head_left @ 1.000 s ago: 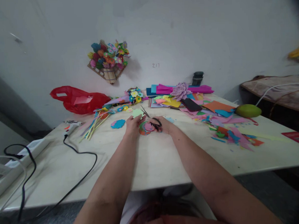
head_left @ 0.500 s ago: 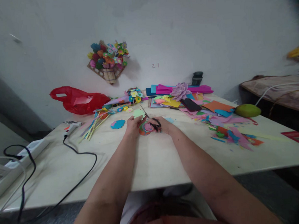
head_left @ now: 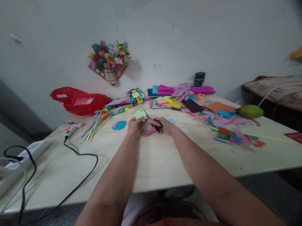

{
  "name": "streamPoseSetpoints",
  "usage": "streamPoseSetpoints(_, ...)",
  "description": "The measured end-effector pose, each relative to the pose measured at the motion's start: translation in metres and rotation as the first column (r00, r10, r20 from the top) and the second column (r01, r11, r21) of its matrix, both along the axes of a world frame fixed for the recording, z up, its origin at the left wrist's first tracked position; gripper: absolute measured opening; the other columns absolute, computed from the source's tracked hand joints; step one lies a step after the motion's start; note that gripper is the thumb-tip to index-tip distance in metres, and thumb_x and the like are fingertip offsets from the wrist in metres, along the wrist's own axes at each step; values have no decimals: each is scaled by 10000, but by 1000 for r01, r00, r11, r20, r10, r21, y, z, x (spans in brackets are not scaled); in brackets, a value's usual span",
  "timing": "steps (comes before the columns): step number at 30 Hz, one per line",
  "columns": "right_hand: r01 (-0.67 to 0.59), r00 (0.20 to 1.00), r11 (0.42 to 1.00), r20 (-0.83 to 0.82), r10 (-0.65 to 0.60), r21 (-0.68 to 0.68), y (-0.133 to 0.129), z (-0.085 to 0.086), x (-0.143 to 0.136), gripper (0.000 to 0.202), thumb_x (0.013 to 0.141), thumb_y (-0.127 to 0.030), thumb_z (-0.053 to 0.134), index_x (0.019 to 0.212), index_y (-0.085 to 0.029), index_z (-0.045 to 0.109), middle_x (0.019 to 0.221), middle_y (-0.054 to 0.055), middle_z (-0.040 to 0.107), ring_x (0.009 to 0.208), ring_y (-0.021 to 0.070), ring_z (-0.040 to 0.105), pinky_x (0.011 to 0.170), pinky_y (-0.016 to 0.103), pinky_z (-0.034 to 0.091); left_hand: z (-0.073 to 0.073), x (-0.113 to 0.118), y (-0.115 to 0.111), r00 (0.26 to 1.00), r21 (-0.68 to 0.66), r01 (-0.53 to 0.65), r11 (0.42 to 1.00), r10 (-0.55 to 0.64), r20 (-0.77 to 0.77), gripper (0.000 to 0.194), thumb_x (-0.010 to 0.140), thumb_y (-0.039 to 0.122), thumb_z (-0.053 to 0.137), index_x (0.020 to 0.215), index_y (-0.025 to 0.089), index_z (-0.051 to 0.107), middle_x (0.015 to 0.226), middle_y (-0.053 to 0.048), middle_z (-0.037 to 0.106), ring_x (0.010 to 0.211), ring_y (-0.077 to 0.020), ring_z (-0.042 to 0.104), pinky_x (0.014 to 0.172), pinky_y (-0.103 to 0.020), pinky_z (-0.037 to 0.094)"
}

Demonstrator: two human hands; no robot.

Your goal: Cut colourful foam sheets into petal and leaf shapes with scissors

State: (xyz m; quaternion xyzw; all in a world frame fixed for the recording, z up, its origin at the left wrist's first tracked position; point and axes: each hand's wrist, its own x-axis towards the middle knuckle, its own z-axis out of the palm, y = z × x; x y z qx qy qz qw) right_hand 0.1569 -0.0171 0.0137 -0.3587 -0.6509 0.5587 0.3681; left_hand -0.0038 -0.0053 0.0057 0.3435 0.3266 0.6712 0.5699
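Pinched in my left hand (head_left: 134, 125) is a light green paper piece (head_left: 140, 114) with a scalloped edge. My right hand (head_left: 164, 125) grips black-handled scissors (head_left: 157, 124), whose blades point up and left across the right side of the green piece. Below the two hands, round coloured paper cutouts (head_left: 146, 130) in pink and orange lie on the table, partly hidden by my fingers. To the left of my left hand rests a blue scalloped cutout (head_left: 120, 125) with some pink at its edge.
On the left are a glue gun (head_left: 73, 129), a power strip (head_left: 30, 155), paper strips (head_left: 96, 127) and a red plastic bag (head_left: 81, 102). Paper scraps (head_left: 238, 137), a dark phone (head_left: 192, 105), a purple paper flower (head_left: 182, 92) and a green fruit (head_left: 250, 111) occupy the right of the table (head_left: 163, 165).
The scissor blades have shifted very slightly against the green paper. Both hands keep their places and their holds.
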Motion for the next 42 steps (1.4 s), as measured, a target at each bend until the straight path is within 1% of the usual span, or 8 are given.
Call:
streamPoseSetpoints(8,-19,1000,1000,25,19,1,-3,2,0,321,799,-444,552,814,-127,599,539,-11,553,367,68,456,309,184,250,0,1,-1,1000,21,-18,1000,18,17,316,504,158,791,735,154,575,702,-32,667,640,-169,664,668,-287,528)
streamPoseSetpoints(16,17,1000,1000,6,-17,-8,-2,3,0,322,780,-445,569,817,-126,596,521,-16,550,358,69,464,309,178,246,2,0,-3,1000,21,17,1000,-17,-10,327,528,165,789,791,134,596,722,-35,675,639,-152,664,682,-266,522)
streamPoseSetpoints(20,33,999,999,-13,-33,-14,-3,4,0,316,763,-441,589,811,-129,595,518,-17,549,362,71,468,309,177,240,2,0,-4,999,22,39,999,-39,-15,322,531,168,786,795,130,606,745,-47,684,633,-154,662,662,-266,528)
streamPoseSetpoints(27,35,999,999,-10,-35,-5,-2,3,1,336,756,-458,594,844,-134,602,526,-21,544,361,72,459,313,188,226,1,1,-4,997,22,67,997,-67,-36,316,499,165,799,753,115,617,691,-48,674,587,-150,644,643,-274,545)
streamPoseSetpoints(32,26,1000,1000,-10,-26,0,0,2,2,321,767,-453,585,832,-139,595,528,-19,550,361,72,455,312,189,224,2,1,-5,996,15,82,997,-81,-38,325,477,163,802,735,115,611,646,-29,653,554,-136,626,643,-277,551)
streamPoseSetpoints(36,19,1000,1000,-13,-19,10,0,1,2,317,774,-455,579,825,-142,593,534,-16,557,366,73,459,314,186,235,1,1,-4,994,20,101,995,-100,-51,313,468,150,793,721,113,613,663,-32,657,597,-154,642,689,-311,558)
streamPoseSetpoints(39,22,1000,1000,-13,-22,6,0,1,3,326,770,-462,581,828,-142,592,529,-17,556,364,76,458,313,187,233,-1,0,-3,992,36,115,993,-113,-60,306,473,144,785,732,106,625,697,-51,673,650,-181,659,729,-344,558)
streamPoseSetpoints(42,10,1000,1000,-19,-10,5,2,-1,3,332,773,-468,577,833,-142,590,527,-15,561,364,79,463,315,187,237,-3,0,-2,988,52,134,990,-130,-84,311,486,150,783,759,106,642,728,-72,688,682,-197,668,737,-354,560)
